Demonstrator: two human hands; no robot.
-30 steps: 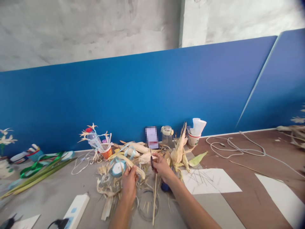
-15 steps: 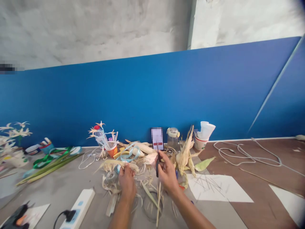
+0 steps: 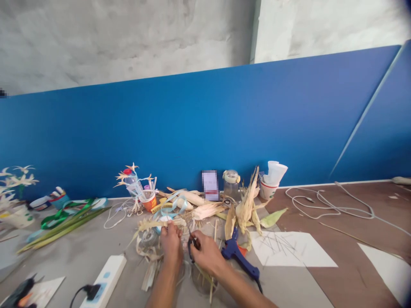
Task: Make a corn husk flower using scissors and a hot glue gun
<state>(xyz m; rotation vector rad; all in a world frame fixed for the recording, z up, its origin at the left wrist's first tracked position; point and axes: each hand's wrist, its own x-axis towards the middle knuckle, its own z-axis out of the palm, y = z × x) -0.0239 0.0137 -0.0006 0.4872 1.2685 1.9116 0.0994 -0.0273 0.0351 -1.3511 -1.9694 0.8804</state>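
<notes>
Glue gun [image 3: 241, 258] is crowding R hand's [image 3: 205, 251] right side, w/ husks [image 3: 207, 211] blocking fwd. Tabletop [image 3: 132, 282] btwn power strip [image 3: 107, 276] & husk scraps [image 3: 149, 276] is leaving room.

The person's left hand [image 3: 171, 237] pinches a pale dried husk strip [image 3: 156, 224] above the cluttered surface [image 3: 340, 278], while the right hand [image 3: 205, 252] grips dark-handled scissors [image 3: 193, 247] just beside it, the tips pointing away from the body. A blue glue gun [image 3: 242, 258] lies right of the right forearm, near a white sheet [image 3: 316, 256] scattered with thin dark sticks. Beyond the hands, loose corn husks [image 3: 210, 210] are heaped before an upright phone [image 3: 210, 186] and a clear lidded jar [image 3: 231, 188]. A white power strip [image 3: 111, 273] with a black plug [image 3: 93, 291] sits to the left, and a blue partition [image 3: 192, 124] stands behind everything.
</notes>
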